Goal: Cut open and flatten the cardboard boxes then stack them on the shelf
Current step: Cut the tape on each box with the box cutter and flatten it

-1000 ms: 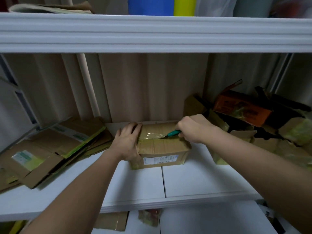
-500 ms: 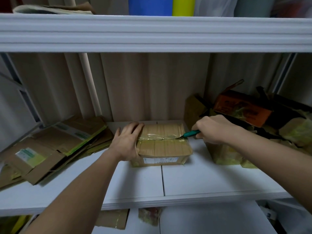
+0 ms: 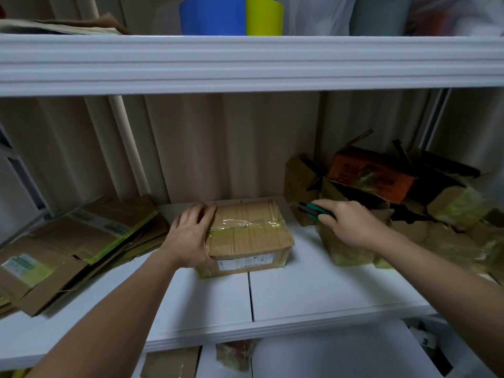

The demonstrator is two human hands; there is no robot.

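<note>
1. The cardboard box sits on the white shelf, about the middle of it, with its long face toward me and a printed label on the front. A band of clear tape runs across the top from left to right, wrinkled and shiny, and yellowish tape shows at the lower corners.

2. It looks small and light to me, with dented edges and a slightly bowed top, so I'd guess it is empty or nearly so. The cardboard should be stiff along the folds but give way under a press in the middle of a panel. The glossy tape is the slippery part; the bare board should grip well.

3. The left hand lies over the box's left end, fingers spread and fairly straight across the top edge, the palm against the side. That seems the sensible place to hold: at a corner, where the walls back each other up.

4. The right hand is off the box, to its right, curled round a green-handled cutter whose tip points left toward the box without touching it.

5. On the left of the shelf lies a heap of flattened boxes, fanned out rather than squared.

6. On the right, just behind the right hand, is a jumble of uncut boxes, one of them orange.
</note>
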